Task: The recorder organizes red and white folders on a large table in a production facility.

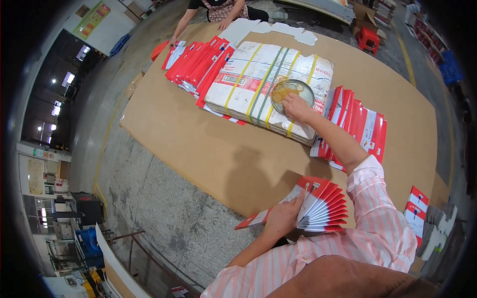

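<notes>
My left hand point(284, 217) is closed on a fanned bundle of flat red and white cardboard packages point(323, 206), held low over the near edge of the table. My right arm reaches forward, and my right hand point(296, 108) dips into a round metal tin point(311, 93). Its fingertips pinch among yellowish rubber bands point(283, 90), though which bands they grip is partly hidden. Under the tin lies a white carton point(238, 74) bound with yellow and green straps. Right of the carton stands a row of red and white packages point(357, 124).
More red and white packages point(198, 62) lean at the carton's left, on the brown board tabletop point(174, 144). Across the table, a person's hand point(173, 43) touches that pile. White cardboard pieces point(243, 30) lie at the far edge. A red stool point(367, 39) stands beyond.
</notes>
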The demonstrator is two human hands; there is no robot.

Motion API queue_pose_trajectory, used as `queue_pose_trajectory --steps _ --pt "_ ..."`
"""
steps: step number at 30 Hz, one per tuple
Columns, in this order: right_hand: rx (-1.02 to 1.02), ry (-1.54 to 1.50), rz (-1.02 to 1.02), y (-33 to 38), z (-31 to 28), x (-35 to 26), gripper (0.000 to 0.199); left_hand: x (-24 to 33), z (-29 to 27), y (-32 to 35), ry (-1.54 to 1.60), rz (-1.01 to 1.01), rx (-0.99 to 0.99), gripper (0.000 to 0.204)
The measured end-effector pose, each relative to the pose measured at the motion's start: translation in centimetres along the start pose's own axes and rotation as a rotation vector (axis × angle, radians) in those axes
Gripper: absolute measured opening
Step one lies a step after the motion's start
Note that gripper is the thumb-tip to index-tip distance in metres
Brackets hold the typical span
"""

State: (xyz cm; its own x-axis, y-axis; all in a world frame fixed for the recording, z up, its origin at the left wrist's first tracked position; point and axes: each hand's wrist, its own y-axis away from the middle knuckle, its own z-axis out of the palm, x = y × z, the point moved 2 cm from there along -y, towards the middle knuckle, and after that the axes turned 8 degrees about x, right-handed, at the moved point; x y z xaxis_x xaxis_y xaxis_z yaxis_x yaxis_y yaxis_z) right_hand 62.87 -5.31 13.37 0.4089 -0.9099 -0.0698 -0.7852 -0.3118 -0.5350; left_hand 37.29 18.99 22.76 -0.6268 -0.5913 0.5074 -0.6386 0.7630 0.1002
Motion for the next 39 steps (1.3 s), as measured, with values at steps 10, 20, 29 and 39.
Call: queue_pose_trajectory --steps 10,20,29,39 --pt "0.006 -1.085 0.872 6.7 -8.7 -5.7 0.020 -0.7 0.3 0.5 0.153 0.045 0.234 0.072" --pt "0.315 -1.510 1.642 24.4 -19.1 -17.3 0.018 -0.1 0.5 0.4 0.097 -0.064 0.234 0.035" --pt "0.098 -2.033 1.371 27.5 -20.6 -17.7 0.024 0.7 -0.7 0.8 0.108 -0.158 0.190 0.040" --pt "0.083 -0.404 0.026 12.3 -37.3 -24.7 0.056 0.9 0.5 0.9 0.153 -0.101 0.203 0.034"
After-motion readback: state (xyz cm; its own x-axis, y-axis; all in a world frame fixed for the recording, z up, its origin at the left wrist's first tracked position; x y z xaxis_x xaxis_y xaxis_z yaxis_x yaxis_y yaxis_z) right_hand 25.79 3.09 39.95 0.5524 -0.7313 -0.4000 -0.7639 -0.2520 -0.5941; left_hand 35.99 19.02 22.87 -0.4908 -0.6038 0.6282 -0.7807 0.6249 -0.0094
